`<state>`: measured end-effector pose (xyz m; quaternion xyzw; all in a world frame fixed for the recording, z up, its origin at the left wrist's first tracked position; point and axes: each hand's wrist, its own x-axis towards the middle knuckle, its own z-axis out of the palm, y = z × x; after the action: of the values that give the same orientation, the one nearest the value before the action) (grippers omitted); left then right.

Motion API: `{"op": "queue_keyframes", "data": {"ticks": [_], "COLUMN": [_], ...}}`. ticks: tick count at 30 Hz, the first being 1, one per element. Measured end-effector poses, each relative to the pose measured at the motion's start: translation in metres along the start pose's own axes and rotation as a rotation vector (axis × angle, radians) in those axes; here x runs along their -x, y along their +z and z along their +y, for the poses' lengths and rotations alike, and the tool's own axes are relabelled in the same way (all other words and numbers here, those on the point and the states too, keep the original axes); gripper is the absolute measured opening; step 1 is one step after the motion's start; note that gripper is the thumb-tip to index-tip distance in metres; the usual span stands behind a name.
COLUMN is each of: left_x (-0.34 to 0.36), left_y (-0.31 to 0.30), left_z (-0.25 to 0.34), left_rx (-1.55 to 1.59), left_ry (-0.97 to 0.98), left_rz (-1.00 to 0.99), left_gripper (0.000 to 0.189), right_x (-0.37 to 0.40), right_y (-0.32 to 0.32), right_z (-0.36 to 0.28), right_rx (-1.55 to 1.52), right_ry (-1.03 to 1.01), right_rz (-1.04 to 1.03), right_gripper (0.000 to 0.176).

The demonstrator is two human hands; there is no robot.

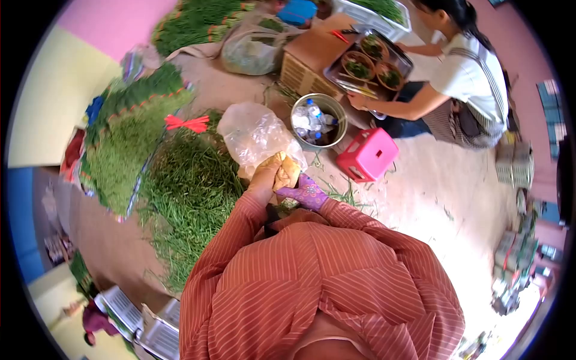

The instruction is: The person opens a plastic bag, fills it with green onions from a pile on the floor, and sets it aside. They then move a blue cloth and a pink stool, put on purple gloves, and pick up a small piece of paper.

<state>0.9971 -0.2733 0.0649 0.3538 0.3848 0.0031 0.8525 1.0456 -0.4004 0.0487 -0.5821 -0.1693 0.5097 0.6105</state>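
My left hand (262, 178) is closed around a crumpled yellow cloth-like thing (288, 172); whether it is a glove or a piece of cloth is not clear. My right hand (307, 193), in a purple patterned glove, meets the lower edge of that yellow thing, thumb pointing left and fingers closed on it. Just beyond both hands lies a clear plastic bag (255, 132), crumpled on the floor. Loose green stalks (192, 186) are heaped at my left. Red ties (187, 123) rest at the top of that heap.
A metal bucket (300, 135) of plastic bottles and a pink stool (367, 157) stand ahead to the right. Another person (474, 84) sits behind a tray (336, 75) with bowls of greens. Bundled greens (129, 144) cover a mat at left. A cardboard box (300, 66) stands ahead.
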Motion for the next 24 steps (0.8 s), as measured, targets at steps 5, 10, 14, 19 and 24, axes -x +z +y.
{"op": "queue_keyframes", "data": {"ticks": [5, 10, 14, 19, 24], "left_x": [-0.027, -0.045, -0.055, -0.058, -0.079], "left_y": [-0.020, -0.023, -0.031, -0.006, 0.014], "left_z": [0.005, 0.017, 0.024, 0.039, 0.031], "left_rx": [-0.084, 0.100, 0.155, 0.074, 0.027], "left_ry": [0.167, -0.038, -0.325, -0.470, -0.523], "left_rz": [-0.234, -0.651, -0.582, -0.582, -0.649], "left_gripper": [0.028, 0.038, 0.046, 0.054, 0.059], "right_x": [-0.012, -0.042, -0.053, -0.050, -0.045], "right_y": [0.016, 0.017, 0.000, 0.005, -0.024], "right_z": [-0.010, -0.006, 0.005, -0.016, -0.008], "right_rx": [-0.008, -0.241, -0.130, -0.416, -0.485], "right_ry": [0.100, -0.102, -0.033, -0.056, 0.011], "right_rz": [0.256, 0.539, 0.724, 0.935, 0.990], "right_gripper": [0.045, 0.028, 0.022, 0.018, 0.018]}}
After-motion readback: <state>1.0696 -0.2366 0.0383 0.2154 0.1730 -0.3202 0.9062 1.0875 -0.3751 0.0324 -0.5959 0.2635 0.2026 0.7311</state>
